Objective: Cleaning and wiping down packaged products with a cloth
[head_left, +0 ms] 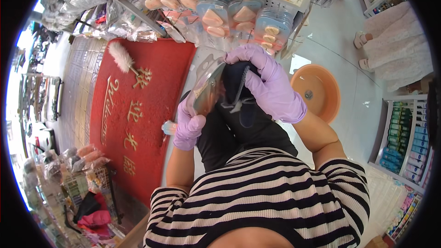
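Note:
In a lilac glove, my left hand (pixel 189 124) grips the lower end of a clear plastic blister pack (pixel 206 93). The pack is tilted, with its hanging hole at the top, and glare hides most of what it contains. My right hand (pixel 272 86), gloved alike, is closed around a dark navy cloth (pixel 232 77) with a pale stitched edge. Its fingers curl over the cloth close to the pack's upper edge; whether cloth and pack touch is unclear. Both hands are above my black-trousered legs (pixel 220 134).
Hooks of packaged makeup sponges (pixel 213 20) hang ahead. A white duster (pixel 120 57) lies on a red doormat (pixel 144 110) to the left. An orange basin (pixel 317 93) stands on the tiles at right. Beyond it is a person in a pale skirt (pixel 396 44), near shelves of bottles (pixel 399 134).

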